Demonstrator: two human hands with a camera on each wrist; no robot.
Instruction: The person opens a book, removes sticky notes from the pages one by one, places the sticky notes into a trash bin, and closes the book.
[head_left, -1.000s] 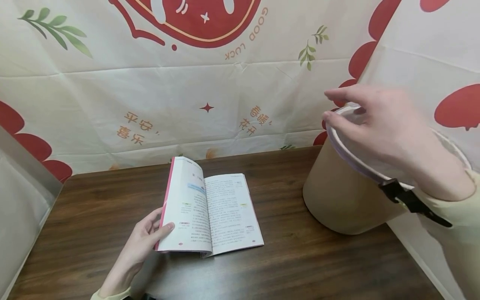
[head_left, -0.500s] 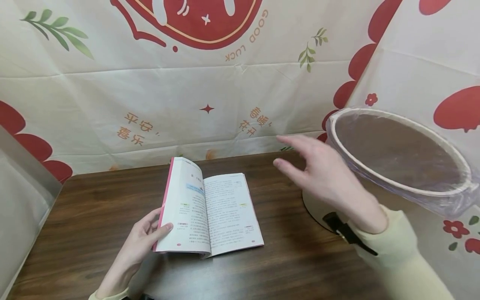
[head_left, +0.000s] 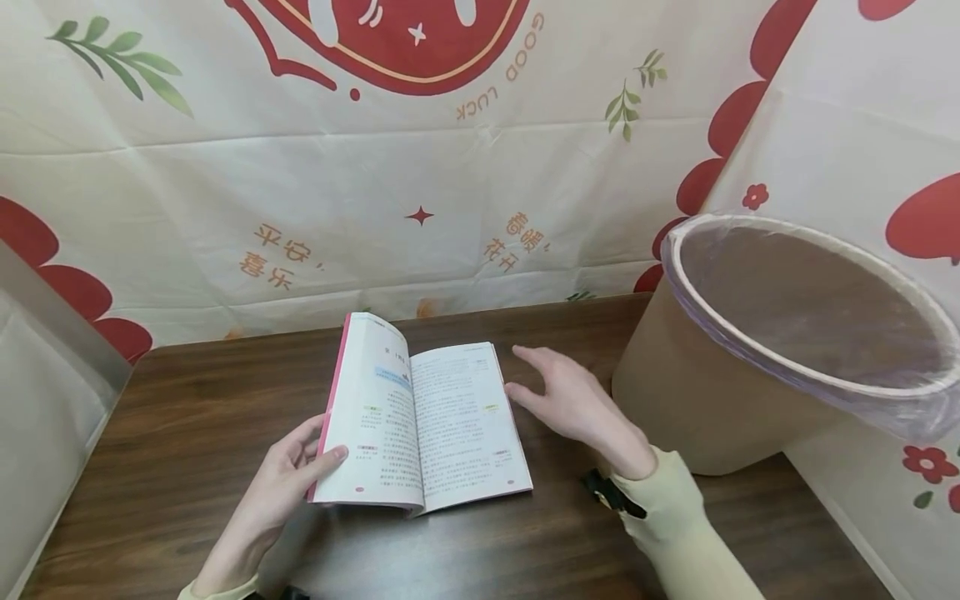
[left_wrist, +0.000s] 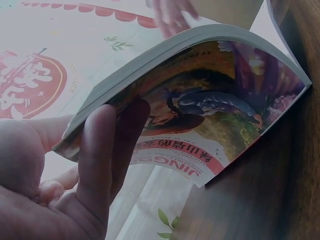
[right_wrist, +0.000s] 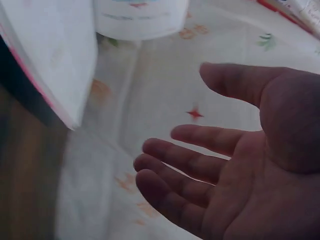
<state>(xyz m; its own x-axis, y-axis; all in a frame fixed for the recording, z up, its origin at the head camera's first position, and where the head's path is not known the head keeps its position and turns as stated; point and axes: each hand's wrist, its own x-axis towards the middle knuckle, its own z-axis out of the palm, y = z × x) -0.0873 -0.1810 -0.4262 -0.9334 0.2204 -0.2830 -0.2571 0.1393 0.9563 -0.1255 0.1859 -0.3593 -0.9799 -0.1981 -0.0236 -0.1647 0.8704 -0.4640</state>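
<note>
A book (head_left: 465,425) lies spread on the wooden table, its left half lifted and its right half lying flatter. My left hand (head_left: 273,479) grips the lifted half, thumb over the page's lower left corner and fingers behind the cover. In the left wrist view the illustrated cover (left_wrist: 210,110) shows, with fingers pressed against it. My right hand (head_left: 573,400) hovers beside the book's right edge, index fingertip and thumb pointing at the pages. The right wrist view shows this hand's fingers spread, holding nothing, with the book's pink-edged pages (right_wrist: 55,60) at upper left.
A tall beige bin (head_left: 675,392) with a plastic liner over its rim stands at the right of the table (head_left: 187,417). Behind hangs a printed cloth (head_left: 375,183) with red and orange designs; it also covers the right side.
My right hand has moved from above the bin leftward and down to the book's right edge. The left hand and the book have stayed in place.
</note>
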